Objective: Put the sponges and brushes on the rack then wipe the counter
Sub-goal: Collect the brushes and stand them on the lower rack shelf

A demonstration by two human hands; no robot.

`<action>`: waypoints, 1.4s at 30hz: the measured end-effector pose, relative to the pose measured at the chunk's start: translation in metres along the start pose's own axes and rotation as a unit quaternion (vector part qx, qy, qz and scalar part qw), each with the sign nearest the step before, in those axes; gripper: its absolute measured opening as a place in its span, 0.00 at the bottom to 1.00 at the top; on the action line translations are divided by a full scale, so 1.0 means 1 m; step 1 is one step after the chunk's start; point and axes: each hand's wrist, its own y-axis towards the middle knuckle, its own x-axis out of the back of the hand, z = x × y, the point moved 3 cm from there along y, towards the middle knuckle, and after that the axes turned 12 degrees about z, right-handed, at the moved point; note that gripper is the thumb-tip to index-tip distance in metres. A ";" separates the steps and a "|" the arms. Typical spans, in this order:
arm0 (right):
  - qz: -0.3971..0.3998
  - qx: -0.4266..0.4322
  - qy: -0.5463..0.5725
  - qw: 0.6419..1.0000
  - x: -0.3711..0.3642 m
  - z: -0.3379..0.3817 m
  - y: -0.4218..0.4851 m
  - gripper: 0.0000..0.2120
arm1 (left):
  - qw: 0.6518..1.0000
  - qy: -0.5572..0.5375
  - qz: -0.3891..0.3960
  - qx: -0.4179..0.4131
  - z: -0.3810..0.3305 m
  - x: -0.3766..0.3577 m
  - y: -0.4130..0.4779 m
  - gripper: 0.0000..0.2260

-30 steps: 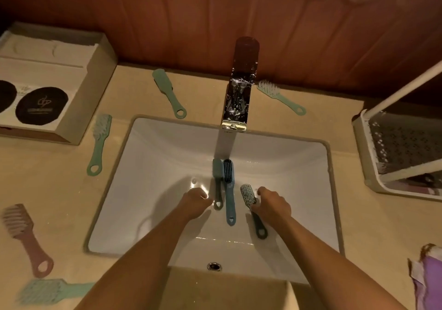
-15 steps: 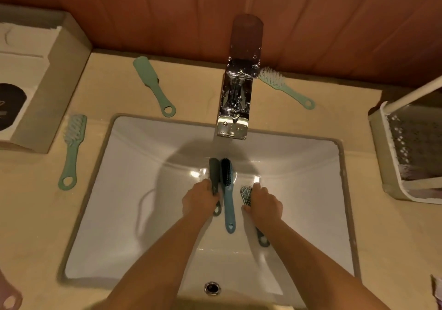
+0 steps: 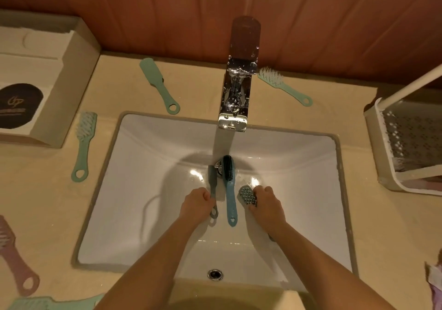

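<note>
Three brushes lie in the white sink (image 3: 148,190). My left hand (image 3: 196,205) is closed around the handle of a grey brush (image 3: 212,178). A teal brush with black bristles (image 3: 229,190) lies untouched between my hands. My right hand (image 3: 264,200) grips a grey bristle-up brush (image 3: 247,196), whose handle is hidden under the hand. On the counter lie green brushes at the back left (image 3: 157,84), the left (image 3: 83,139), the back right (image 3: 284,86) and the bottom left (image 3: 31,303), plus a pink brush (image 3: 14,259). The white rack (image 3: 382,156) stands at the right.
A chrome faucet (image 3: 235,94) juts over the sink's back edge. A cardboard box (image 3: 38,87) sits at the back left of the beige counter (image 3: 47,202). A purple and white cloth (image 3: 436,283) shows at the right edge. A wooden wall runs behind.
Both hands have closed on the outer brushes in the sink. The grey brush in my left hand has shifted slightly left and down, away from the teal brush. The view has moved a little.
</note>
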 end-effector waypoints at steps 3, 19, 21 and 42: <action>-0.013 0.036 0.105 0.994 0.007 0.004 -0.018 0.15 | 0.992 -0.120 0.013 -0.019 0.005 0.002 -0.023 0.08; -0.069 0.178 0.382 0.904 0.049 0.014 -0.142 0.14 | 0.933 -0.317 0.120 -0.121 -0.024 0.004 -0.137 0.12; -0.077 0.187 0.382 0.902 0.055 0.010 -0.153 0.15 | 0.927 -0.328 0.132 -0.127 -0.032 0.001 -0.146 0.12; -0.207 0.131 0.445 0.862 0.146 -0.115 -0.190 0.15 | 0.958 -0.111 0.136 -0.228 -0.159 -0.054 -0.167 0.19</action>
